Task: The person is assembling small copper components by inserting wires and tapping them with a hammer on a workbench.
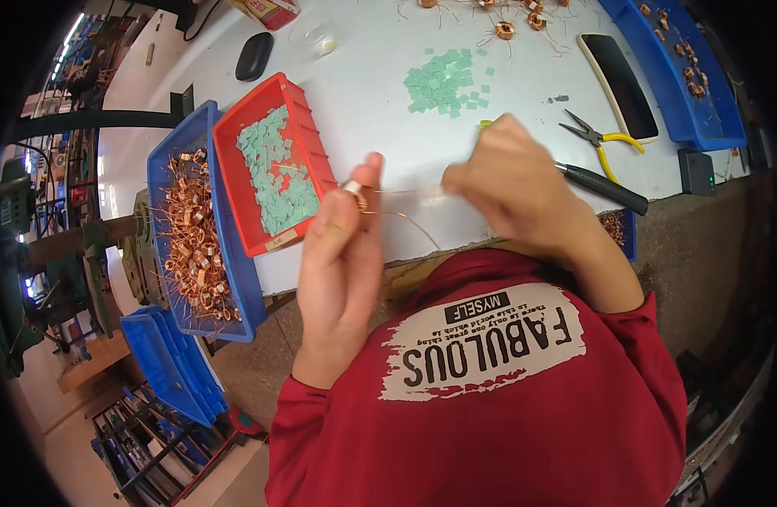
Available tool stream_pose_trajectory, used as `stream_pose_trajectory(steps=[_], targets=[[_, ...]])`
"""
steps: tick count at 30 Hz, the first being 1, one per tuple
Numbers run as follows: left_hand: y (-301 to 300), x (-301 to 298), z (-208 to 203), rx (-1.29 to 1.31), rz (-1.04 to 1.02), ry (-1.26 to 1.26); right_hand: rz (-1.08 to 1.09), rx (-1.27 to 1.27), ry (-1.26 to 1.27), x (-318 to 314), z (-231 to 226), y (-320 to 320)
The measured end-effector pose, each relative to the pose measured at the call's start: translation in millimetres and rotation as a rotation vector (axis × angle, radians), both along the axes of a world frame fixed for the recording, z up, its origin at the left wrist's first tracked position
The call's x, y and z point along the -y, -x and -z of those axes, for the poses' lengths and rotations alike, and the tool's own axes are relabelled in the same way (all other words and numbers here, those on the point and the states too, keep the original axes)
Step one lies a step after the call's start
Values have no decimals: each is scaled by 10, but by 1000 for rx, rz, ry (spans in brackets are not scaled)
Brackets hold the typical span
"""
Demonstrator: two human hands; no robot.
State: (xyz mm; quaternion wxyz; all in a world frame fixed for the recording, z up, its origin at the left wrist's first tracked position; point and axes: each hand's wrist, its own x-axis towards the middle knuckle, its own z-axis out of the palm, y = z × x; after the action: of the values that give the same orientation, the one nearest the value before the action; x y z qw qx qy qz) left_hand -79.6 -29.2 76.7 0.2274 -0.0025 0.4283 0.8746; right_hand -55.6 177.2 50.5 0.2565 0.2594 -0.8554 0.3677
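Observation:
My left hand [342,245] is closed, pinching a small ring-shaped copper-wound coil [360,201] with a pale patch between thumb and fingertips. Two thin copper wires trail from the coil. One wire [414,226] curves free toward the table edge; the other runs across to my right hand [515,182], whose fingers are curled closed at its end. A small yellow-green thing [486,124] peeks out beyond the right knuckles; its kind is hidden. Beside the right wrist lies a black-handled tool [606,188] with a metal shaft, its tip hidden behind the hand.
At left, a red bin [312,135] holds green square pieces, beside a blue bin [251,291] of copper coils. Loose green squares [443,82] lie ahead. Yellow-handled pliers [604,139], a phone [616,80] and another blue bin [709,127] are at right. Several coils [504,31] lie at the far edge.

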Motion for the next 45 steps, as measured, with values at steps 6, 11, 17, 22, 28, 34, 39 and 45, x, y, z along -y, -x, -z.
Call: stream_pose_trajectory(steps=[6,11,17,22,28,34,39,45], targets=[[98,-84,-22,-81,-112,75,-43,-20,68,308,142,-139],[54,-172,26,-145,-115,66,-42,21,139,256,200,-197],[-100,-280,-53,-347,45,208,37,203,395,42,-33,-234],[-192,-392,-54,-432,258,372,16,865,835,75,-355,-172],[-129,-366,75,-428,444,595,-162,919,734,-59,-201,-87],[-151,-298,-1,-564,432,817,-138,815,758,-22,-141,-125],[-215,-249,-48,-520,449,725,-90,594,734,-25,-132,-170],[-278,-148,-10,-297,443,571,212,112,1021,-482,-216,9]])
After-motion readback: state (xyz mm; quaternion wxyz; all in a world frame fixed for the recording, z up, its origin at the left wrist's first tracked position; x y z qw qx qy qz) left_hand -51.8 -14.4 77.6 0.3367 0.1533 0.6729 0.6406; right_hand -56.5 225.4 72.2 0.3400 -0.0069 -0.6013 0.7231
